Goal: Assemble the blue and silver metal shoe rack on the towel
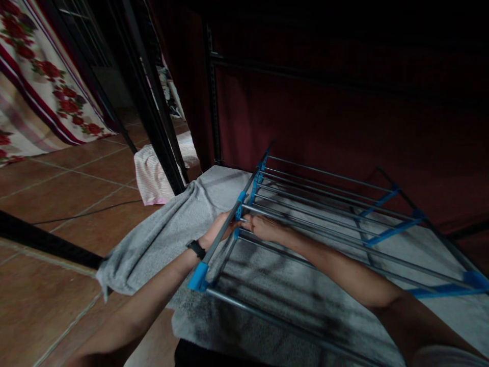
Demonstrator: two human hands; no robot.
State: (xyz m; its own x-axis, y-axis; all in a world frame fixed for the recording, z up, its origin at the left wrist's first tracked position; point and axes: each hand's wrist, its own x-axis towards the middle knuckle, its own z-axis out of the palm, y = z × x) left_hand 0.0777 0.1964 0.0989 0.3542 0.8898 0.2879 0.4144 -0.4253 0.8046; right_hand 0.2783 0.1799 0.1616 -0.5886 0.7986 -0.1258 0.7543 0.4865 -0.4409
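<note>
Drying rack, grey metal tubing with bright-blue plastic joints (324,234), lying from the centre toward four o'clock upon a soft, rumpled grey fleecy cloth (153,232). Right hand (262,227), just below centre: fingers curled, apparently pinching a thin grey metal rod (243,220) near its end. Left hand (221,227), beside it toward seven o'clock: partly behind the slim grey side tube (224,228); its grip cannot be told. Handling, as judged: brace the moulded blue plastic clip (239,208) from the left and keep the rod square to it, since sideways force could strain the plastic. Backdrop, one o'clock: matt dark-red fabric curtain (324,112). Eight o'clock: smooth terracotta floor tiles (49,290), pale-grouted.
</note>
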